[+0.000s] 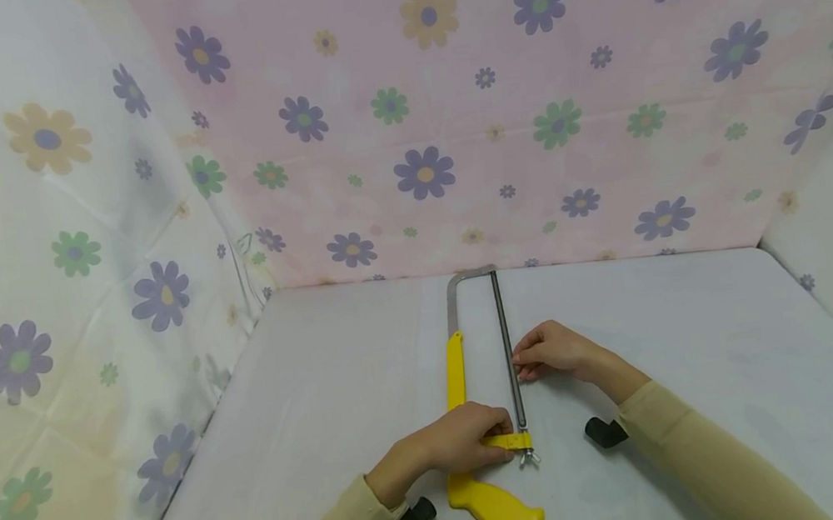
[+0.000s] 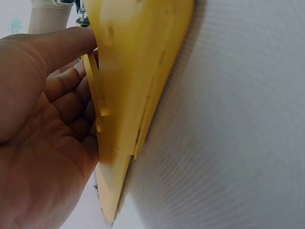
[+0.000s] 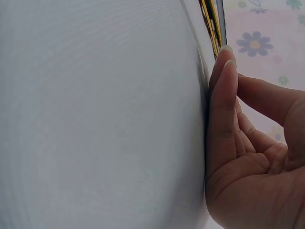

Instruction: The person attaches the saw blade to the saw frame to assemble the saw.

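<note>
A hacksaw (image 1: 455, 369) with a yellow handle (image 1: 503, 513) and grey metal front lies on the white table, its blade (image 1: 505, 339) on the right side. My left hand (image 1: 460, 440) reaches over the frame and grips the yellow crosspiece above the handle, thumb on the near side and fingers on the far side. Close up, the left wrist view shows that hand (image 2: 43, 109) against the yellow frame (image 2: 124, 86). Beside the blade's middle, my right hand (image 1: 553, 351) has its fingertips at the blade's edge. Its index and middle fingers (image 3: 223, 109) look fairly straight in the right wrist view.
A wing nut (image 1: 529, 457) sits at the blade's near end, by the crosspiece. Black wrist devices (image 1: 605, 433) show below both sleeves. Flower-printed cloth (image 1: 419, 126) hangs behind the table (image 1: 695, 334) and along both sides.
</note>
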{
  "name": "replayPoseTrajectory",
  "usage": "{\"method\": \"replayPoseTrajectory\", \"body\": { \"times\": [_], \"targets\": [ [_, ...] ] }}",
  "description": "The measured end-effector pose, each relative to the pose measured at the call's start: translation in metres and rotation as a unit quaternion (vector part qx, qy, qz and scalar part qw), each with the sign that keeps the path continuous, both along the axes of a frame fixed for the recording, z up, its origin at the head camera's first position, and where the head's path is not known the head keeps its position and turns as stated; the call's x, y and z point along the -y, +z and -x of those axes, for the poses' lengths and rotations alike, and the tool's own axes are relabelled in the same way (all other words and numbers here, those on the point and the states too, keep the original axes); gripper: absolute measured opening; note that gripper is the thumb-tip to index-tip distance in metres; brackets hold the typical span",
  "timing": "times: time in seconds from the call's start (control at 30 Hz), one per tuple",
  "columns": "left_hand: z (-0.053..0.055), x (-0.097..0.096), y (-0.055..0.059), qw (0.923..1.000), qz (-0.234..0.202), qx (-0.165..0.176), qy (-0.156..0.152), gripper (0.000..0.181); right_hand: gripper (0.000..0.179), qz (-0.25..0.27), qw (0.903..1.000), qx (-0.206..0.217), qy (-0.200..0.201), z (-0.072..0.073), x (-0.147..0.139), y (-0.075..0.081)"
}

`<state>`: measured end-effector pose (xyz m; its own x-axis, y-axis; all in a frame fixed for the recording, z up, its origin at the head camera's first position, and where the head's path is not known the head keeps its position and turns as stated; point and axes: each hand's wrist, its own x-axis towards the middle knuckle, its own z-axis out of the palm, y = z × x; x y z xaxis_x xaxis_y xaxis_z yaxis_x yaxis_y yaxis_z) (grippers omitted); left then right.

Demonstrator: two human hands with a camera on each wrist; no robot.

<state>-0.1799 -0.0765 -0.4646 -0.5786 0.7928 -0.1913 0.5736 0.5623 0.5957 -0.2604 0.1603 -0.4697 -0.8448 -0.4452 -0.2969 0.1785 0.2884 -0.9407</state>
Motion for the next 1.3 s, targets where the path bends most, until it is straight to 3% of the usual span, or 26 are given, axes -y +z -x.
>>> {"method": "replayPoseTrajectory", "body": {
  "times": [0.23,0.57,1.3],
  "targets": [
    [0.000,0.000,0.000,1.0000,0.001,0.009,0.002,0.015,0.025,0.007,0.9999,0.008,0.008,0.000,-0.002,0.000],
    [0.010,-0.005,0.007,0.9998,0.010,-0.018,-0.001,0.015,0.025,0.000,1.0000,0.000,0.002,0.012,-0.008,0.006],
    [0.002,-0.002,0.004,0.9999,0.010,0.006,0.007,0.014,0.026,-0.004,0.9998,0.009,0.015,0.009,-0.004,-0.003]
  ]
}}
